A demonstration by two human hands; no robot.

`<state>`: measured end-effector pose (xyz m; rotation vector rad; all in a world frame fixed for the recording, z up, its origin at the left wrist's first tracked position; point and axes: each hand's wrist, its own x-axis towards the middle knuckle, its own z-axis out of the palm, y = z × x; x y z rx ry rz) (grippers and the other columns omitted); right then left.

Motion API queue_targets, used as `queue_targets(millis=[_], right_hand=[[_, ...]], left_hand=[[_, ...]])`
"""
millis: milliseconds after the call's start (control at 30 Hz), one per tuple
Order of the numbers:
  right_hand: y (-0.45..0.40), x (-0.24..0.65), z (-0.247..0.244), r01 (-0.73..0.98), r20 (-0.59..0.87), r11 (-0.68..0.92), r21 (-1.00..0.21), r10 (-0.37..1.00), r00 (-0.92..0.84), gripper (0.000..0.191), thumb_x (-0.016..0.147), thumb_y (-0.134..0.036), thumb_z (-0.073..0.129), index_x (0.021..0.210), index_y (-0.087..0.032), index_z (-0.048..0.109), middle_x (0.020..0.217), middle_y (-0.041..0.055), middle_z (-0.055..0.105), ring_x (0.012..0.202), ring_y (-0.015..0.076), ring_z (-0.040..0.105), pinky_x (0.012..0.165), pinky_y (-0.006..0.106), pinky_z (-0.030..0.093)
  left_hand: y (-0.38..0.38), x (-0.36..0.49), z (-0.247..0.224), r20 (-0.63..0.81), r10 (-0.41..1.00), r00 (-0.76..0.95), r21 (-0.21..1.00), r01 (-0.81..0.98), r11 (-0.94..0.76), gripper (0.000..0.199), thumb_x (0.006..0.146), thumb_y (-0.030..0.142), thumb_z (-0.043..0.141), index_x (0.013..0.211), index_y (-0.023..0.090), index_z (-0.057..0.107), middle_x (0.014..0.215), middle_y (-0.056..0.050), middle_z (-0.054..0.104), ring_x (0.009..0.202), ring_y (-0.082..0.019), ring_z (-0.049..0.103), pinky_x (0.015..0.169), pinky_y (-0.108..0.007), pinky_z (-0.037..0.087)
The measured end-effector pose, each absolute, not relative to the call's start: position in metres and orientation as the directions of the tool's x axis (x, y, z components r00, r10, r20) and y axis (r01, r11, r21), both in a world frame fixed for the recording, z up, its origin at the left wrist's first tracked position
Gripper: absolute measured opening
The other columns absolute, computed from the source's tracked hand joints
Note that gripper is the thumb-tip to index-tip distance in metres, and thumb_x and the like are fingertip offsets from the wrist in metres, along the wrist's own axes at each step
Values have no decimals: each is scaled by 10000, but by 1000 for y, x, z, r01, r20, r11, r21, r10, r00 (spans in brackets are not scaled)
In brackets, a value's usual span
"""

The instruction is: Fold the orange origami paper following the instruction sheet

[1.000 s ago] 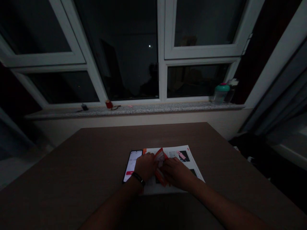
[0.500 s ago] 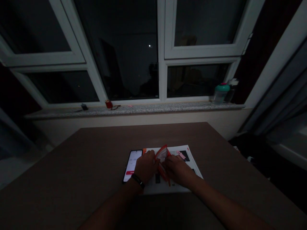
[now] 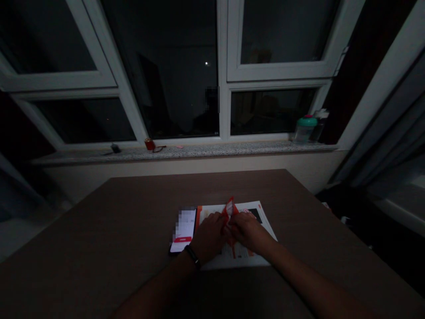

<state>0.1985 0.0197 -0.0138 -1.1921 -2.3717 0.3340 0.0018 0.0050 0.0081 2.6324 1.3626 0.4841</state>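
Over a white printed booklet (image 3: 245,261) on the table, both hands meet at a small red-edged packet (image 3: 230,207) with a whitish inside. My left hand (image 3: 209,235) grips its left side, with bent fingers. My right hand (image 3: 250,230) pinches the right side, its fingertips close to the left ones. The packet stands up between the fingers, and its lower part is mostly hidden. Left of my left hand lies a phone (image 3: 184,228) with a lit screen. Something small and pink (image 3: 247,211) shows on the booklet just behind my right hand, partly covered.
The brown table (image 3: 133,212) reaches to the wall under a window. On the stone sill (image 3: 206,150) stand a small red jar (image 3: 149,144), a small dark bottle (image 3: 115,148) and a teal-lidded bottle (image 3: 305,128) beside another bottle (image 3: 319,126). The room is dim.
My left hand has shifted right and the hands are closer together. The packet's opening looks narrower. My right hand now covers more of the pink thing.
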Motion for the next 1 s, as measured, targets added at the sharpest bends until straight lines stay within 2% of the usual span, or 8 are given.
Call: queue_targets(millis=[200, 367, 533, 667, 767, 1000], right_hand=[[23, 203, -17, 676, 311, 596, -433, 803, -509, 319, 817, -130, 578, 1126, -209, 597, 1107, 74, 655, 1109, 237, 576, 1080, 457, 280], [23, 204, -13, 671, 323, 611, -420, 792, -518, 295, 821, -112, 544, 1099, -202, 590, 1071, 79, 650, 1073, 234, 585, 1049, 451, 328], [22, 202, -10, 673, 326, 615, -411, 789, -521, 337, 860, -114, 502, 1172, -204, 594, 1101, 85, 633, 1087, 231, 569, 1055, 448, 323], [23, 200, -12, 679, 328, 606, -415, 796, -510, 282, 884, -118, 490, 1120, -186, 628, 1047, 84, 617, 1036, 224, 551, 1016, 418, 350], [22, 199, -13, 691, 318, 609, -389, 793, -520, 289, 893, -109, 475, 1116, -181, 645, 1044, 86, 584, 1017, 223, 515, 954, 378, 383], [21, 200, -9, 783, 244, 552, -286, 832, -498, 358, 904, -140, 491, 1231, -197, 625, 1097, 103, 551, 1013, 243, 461, 902, 369, 380]], left_hand=[[4, -1, 6, 241, 771, 589, 341, 692, -636, 379, 936, 282, 558, 1292, 201, 455, 1282, -80, 521, 1147, -232, 491, 1009, -384, 402], [4, 0, 6, 238, 773, 589, 342, 694, -634, 398, 944, 318, 562, 1314, 209, 462, 1259, -82, 537, 1124, -236, 507, 994, -382, 411], [3, 1, 7, 242, 766, 595, 342, 687, -641, 416, 962, 384, 540, 1333, 214, 458, 1288, -88, 543, 1136, -239, 512, 1001, -390, 410], [3, 0, 7, 209, 766, 607, 352, 685, -638, 432, 951, 420, 555, 1311, 196, 474, 1280, -98, 560, 1149, -249, 517, 1008, -403, 410], [2, 0, 9, 193, 765, 615, 355, 683, -638, 453, 944, 461, 561, 1312, 211, 481, 1262, -91, 570, 1141, -251, 523, 997, -404, 419], [-2, 2, 14, 202, 729, 654, 333, 654, -679, 452, 952, 403, 554, 1351, 218, 445, 1344, -84, 531, 1201, -253, 489, 1035, -410, 392]])
